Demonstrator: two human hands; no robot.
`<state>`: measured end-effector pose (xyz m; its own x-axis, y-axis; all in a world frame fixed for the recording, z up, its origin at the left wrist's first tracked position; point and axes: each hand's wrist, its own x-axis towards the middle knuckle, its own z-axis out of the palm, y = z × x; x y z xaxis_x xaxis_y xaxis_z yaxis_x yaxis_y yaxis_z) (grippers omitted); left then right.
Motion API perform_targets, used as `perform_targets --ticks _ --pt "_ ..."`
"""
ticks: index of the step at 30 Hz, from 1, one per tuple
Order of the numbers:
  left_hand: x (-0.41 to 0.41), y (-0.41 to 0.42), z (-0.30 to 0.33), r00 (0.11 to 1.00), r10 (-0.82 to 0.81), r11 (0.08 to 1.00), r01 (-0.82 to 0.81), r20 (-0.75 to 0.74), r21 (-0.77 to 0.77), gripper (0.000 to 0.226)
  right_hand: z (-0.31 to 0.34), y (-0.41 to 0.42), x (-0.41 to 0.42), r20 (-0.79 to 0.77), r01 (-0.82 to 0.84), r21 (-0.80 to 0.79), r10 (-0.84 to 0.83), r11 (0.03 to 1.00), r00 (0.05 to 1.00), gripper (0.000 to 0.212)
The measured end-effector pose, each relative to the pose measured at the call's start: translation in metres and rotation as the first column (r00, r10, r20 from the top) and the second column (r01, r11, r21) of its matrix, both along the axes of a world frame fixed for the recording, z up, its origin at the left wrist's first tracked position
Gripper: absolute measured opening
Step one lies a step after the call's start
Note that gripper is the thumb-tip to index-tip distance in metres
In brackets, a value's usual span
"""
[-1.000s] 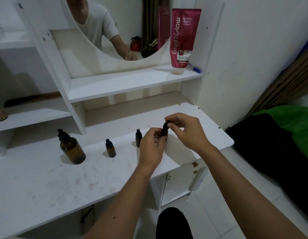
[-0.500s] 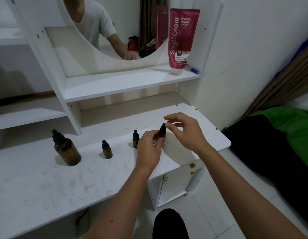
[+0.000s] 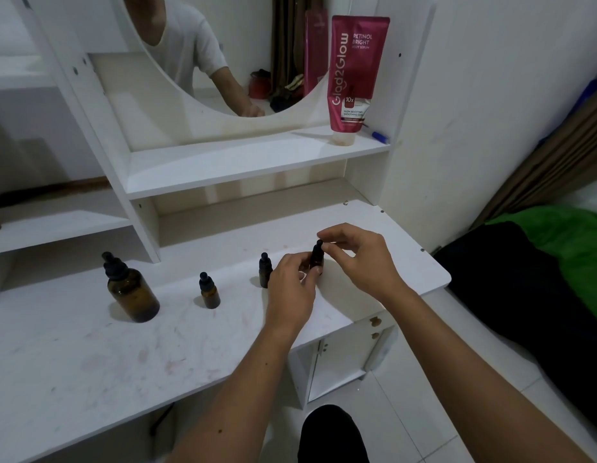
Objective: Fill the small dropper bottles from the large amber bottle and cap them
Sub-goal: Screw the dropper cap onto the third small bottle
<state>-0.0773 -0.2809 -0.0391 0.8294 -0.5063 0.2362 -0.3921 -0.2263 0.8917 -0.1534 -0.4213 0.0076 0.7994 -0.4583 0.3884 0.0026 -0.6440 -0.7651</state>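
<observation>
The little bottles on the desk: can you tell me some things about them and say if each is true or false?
1. Three small bottles are in view, and the left hand holds one. True.
2. The big brown bottle lies on its side. False: it stands upright with its dropper top on.
3. The right hand has its fingertips at the top of the held bottle. True.
4. The pink tube stands on the desk beside the bottles. False: it stands on the shelf above.
5. The two free small bottles have no tops. False: both wear black dropper tops.
</observation>
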Motion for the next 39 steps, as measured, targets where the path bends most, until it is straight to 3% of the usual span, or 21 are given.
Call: perform_targets --ticks 6,11,18,23,30,34,39 --pt "-0.0013 0.0015 0.0032 1.000 -0.008 1.000 0.008 0.028 -0.009 0.017 -0.0026 0.0030 0.0037 0.052 0.059 -0.011 -0.059 0.998 0.997 0.018" --pt "-0.0021 0.0009 0.0035 1.000 -0.011 1.000 0.011 0.020 -0.016 0.020 -0.0047 0.0048 -0.0014 0.021 -0.047 -0.004 0.047 0.999 0.999 0.027" --pt "-0.0015 0.0013 0.0030 1.000 -0.016 1.000 0.017 0.020 -0.022 0.017 -0.0054 0.0041 0.0008 0.083 0.028 0.001 -0.028 1.000 0.996 0.018" --pt "-0.0013 0.0005 0.0035 1.000 0.000 1.000 0.000 0.010 0.000 0.023 -0.0079 0.0021 -0.0001 0.020 -0.057 -0.014 0.057 0.998 0.998 0.030" --pt "-0.0021 0.0008 0.0042 1.000 -0.009 1.000 0.010 0.014 -0.012 0.019 -0.0093 0.0015 0.0020 0.082 0.001 0.042 -0.004 0.999 0.997 0.021" --pt "-0.0023 -0.0001 0.0045 1.000 -0.005 1.000 0.005 -0.008 -0.025 0.020 -0.0089 0.0031 0.0004 0.016 -0.055 0.023 0.055 0.998 0.998 0.029" --pt "-0.0014 0.0000 0.0030 1.000 -0.007 1.000 0.007 0.014 -0.018 0.021 -0.0092 0.0021 0.0014 0.040 0.018 0.064 -0.021 0.998 0.999 0.023"
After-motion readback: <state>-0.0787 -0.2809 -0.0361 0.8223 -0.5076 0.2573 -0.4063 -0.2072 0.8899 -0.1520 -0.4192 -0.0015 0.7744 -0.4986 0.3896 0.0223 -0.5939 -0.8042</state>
